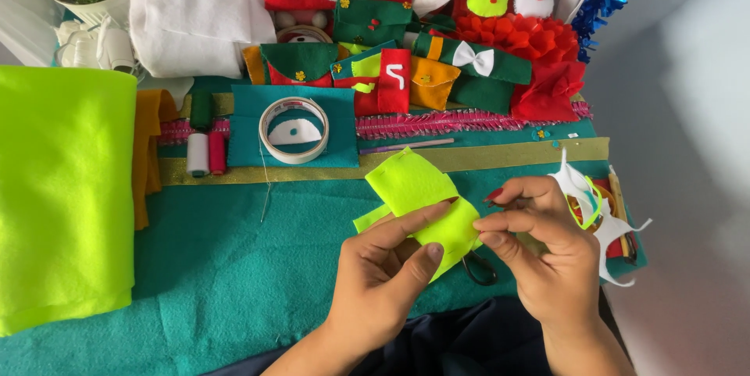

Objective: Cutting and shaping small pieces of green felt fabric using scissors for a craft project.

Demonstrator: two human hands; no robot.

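small folded piece of neon yellow-green felt (418, 203) held up over the teal felt-covered table (219, 267), toward its near right part. left hand (383, 270) under and behind the piece, thumb pressed across its lower edge, fingers closed on it from below. right hand (539, 247) at the piece's right edge, thumb and forefinger pinched together on that edge; too small to tell whether a needle or thread sits in the pinch. piece lies between the two hands, touching both, tilted, upper corner pointing to the far edge.

progress, judged only from the lie of things: piece already cut to shape and folded over, a narrow flap sticking out at its left. no stitching or trim visible on it yet, so most of the work on it looks still open.

dark-handled scissors (478, 268) partly hidden under the right hand, on the table. white and neon felt offcuts (594, 204) heaped at the right edge. roll of pale tape (294, 130) on a teal felt square near the middle, thread spools in white, red and green (205, 142) to its left. finished small felt pouches in red, green and orange (391, 75) lined along the far edge. large folded sheet of neon yellow-green felt (66, 188) at the left edge.
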